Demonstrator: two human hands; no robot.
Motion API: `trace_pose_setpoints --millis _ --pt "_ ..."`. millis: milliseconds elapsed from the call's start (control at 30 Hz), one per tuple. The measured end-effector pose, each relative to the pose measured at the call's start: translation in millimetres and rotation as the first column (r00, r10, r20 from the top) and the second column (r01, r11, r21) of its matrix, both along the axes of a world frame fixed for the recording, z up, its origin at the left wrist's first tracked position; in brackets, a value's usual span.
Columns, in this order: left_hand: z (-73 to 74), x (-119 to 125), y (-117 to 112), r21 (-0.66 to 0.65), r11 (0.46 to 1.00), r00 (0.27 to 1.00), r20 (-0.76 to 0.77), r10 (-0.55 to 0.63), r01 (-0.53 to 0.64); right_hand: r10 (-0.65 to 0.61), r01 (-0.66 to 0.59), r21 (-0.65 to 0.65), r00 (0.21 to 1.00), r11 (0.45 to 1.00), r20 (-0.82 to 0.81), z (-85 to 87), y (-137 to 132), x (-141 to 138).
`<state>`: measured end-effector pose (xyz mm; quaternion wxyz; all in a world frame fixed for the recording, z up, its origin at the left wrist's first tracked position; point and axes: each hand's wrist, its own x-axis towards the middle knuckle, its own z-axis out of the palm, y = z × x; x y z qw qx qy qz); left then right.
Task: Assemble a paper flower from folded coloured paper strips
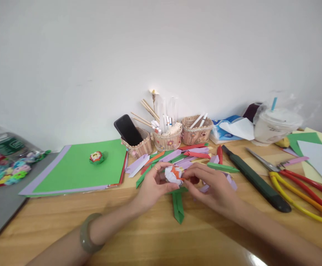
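Between both hands is a small folded-paper flower [173, 174], white outside with orange and a little yellow inside. My left hand [153, 187] grips its left side, thumb below and fingers behind. From the right, my right hand [208, 183] pinches the flower's edge near the orange part with thumb and forefinger. Just under the hands lies a green folded paper strip [178, 208] on the wooden table. Behind them spreads a pile of folded paper strips [177, 158] in purple, green, red, orange and yellow. My right hand hides part of the pile.
A finished-looking paper flower [97, 157] sits on green paper sheets [66, 168] at left. Small baskets [168, 142] with sticks and pens stand by the wall; one holds a phone [128, 130]. At right lie a dark green cutter [256, 179], scissors [291, 184] and a lidded cup [275, 125].
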<state>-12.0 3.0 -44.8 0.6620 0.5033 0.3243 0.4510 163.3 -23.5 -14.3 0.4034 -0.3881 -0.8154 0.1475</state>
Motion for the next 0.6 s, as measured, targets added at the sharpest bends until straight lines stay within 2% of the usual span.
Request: trace_pose_setpoints --millis 267,367,500,567,600 --pt "1.5 0.9 -0.6 -0.018 1.0 1.0 0.013 -0.008 0.008 -0.031 0.029 0.044 0.999 0.999 0.038 -2.1 1.3 -0.4" --pt "2.9 2.3 -1.2 -0.028 1.0 1.0 0.018 0.0 0.001 -0.103 0.086 0.15 0.989 0.985 0.108 -3.5 0.3 -1.3" --pt "2.6 3.0 -1.5 -0.03 0.999 1.0 0.01 0.017 -0.017 -0.219 0.136 0.378 0.958 0.916 0.185 -7.9 -3.2 -3.4" --pt "2.0 2.5 -1.4 -0.025 0.999 0.999 0.002 0.039 -0.039 -0.23 0.146 0.408 0.959 0.901 0.166 -9.1 -5.1 -4.7" --pt "1.9 2.2 -1.3 -0.022 0.998 0.999 -0.001 0.052 -0.052 -0.217 0.15 0.381 0.966 0.912 0.139 -9.1 -5.7 -5.4"
